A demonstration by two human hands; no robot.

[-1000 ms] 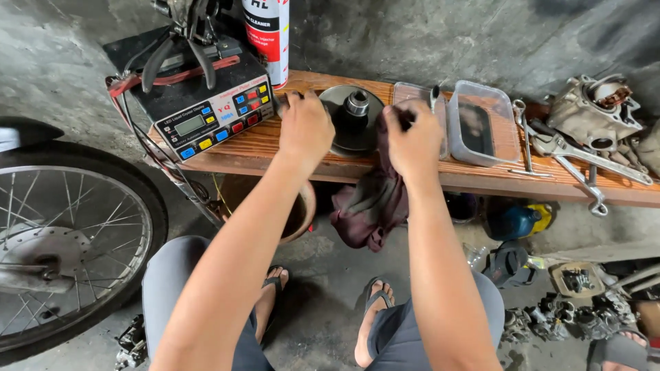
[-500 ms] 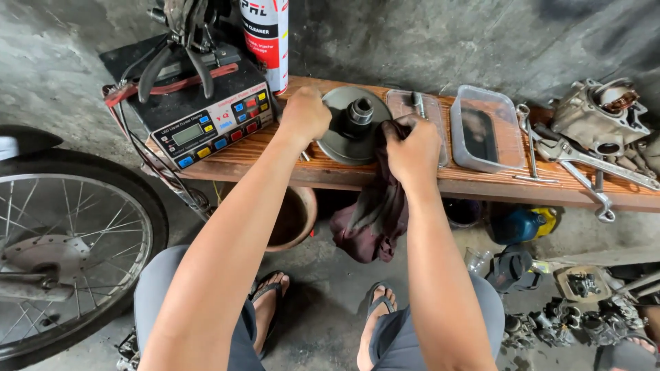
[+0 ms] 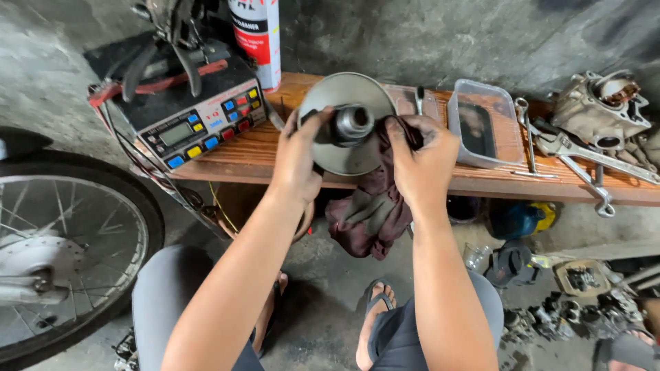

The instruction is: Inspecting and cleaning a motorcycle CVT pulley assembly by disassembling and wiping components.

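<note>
Both forearms reach up from the lower edge toward twelve o'clock, bare and nearly parallel, converging slightly. The left hand is raised with its wrist straight, fingers curled inward toward three o'clock and the thumb spread. The right hand sits level with it at its three o'clock, knuckles up, fingers bunched in a closed grip that points toward nine o'clock. The two hands are near each other, not touching.

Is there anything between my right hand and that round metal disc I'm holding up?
Yes: the dark maroon rag lies bunched under the right hand, against the disc. The left hand grips the disc bare.
</note>
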